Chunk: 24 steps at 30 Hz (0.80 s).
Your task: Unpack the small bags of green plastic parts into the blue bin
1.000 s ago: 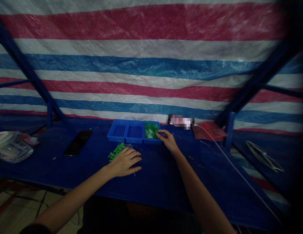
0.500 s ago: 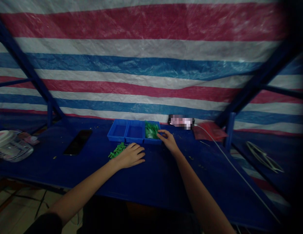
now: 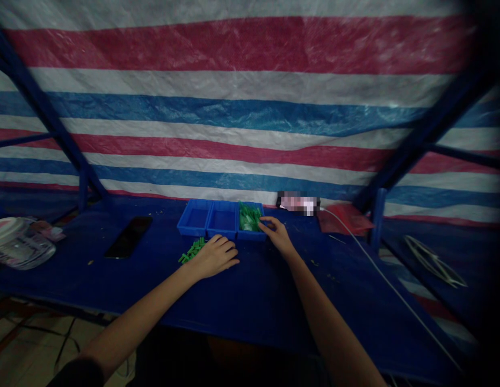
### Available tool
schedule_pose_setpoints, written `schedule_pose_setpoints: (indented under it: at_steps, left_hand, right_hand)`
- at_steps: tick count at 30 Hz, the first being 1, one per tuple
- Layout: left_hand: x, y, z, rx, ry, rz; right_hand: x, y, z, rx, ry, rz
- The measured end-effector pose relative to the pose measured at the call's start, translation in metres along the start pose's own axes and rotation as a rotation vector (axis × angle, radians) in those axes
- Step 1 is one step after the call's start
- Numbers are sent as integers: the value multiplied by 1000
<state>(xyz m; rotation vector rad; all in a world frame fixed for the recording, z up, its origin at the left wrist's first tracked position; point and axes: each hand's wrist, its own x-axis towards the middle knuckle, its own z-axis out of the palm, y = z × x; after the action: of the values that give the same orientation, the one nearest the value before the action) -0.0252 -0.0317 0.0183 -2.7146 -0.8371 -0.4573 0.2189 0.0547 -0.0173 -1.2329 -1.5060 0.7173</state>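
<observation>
My left hand [image 3: 217, 257] lies palm down on the blue table [image 3: 250, 301], its fingers somewhat spread, just right of a pile of small green pieces [image 3: 192, 250]. Behind it stand three blue bins side by side; the left bin [image 3: 194, 217] and the middle bin [image 3: 223, 219] show bare bottoms. Green pieces in clear plastic [image 3: 250, 216] fill the right bin [image 3: 253, 235]. At that bin's right edge is my right hand [image 3: 275, 232], fingers bent toward the green pieces; whether its fingertips hold anything is too small to tell.
A black phone [image 3: 129, 237] lies at the left, beyond it a clear tub with a white lid [image 3: 22, 244]. At the back right are a blurred-out device [image 3: 298, 203] with a white cable [image 3: 378, 263] and a red plastic bag [image 3: 344, 219]. Blue frame bars flank the table.
The view has tilted up slightly, so the scene sits a little lower. Both hands have stayed almost in place.
</observation>
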Motion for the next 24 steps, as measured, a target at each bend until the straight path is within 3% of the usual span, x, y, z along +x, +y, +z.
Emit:
schedule_pose_setpoints:
  at_steps: [5,10,17,21,24]
  left_hand:
    - [-10,6,-24,47,-83,27]
    - [-16,7,-23,46,-175,76]
    - [-19,7,-17,16,-192,50]
    - [-20,8,-26,-79,-160,-12]
    - [-14,1,-37,-247,-108,-142]
  right_hand:
    - [1,0,0,-5,-10,13]
    - [0,0,0,-26,0,9]
    - [2,3,0,-4,-17,5]
    - [2,5,0,11,-23,-3]
    - [2,4,0,10,-33,2]
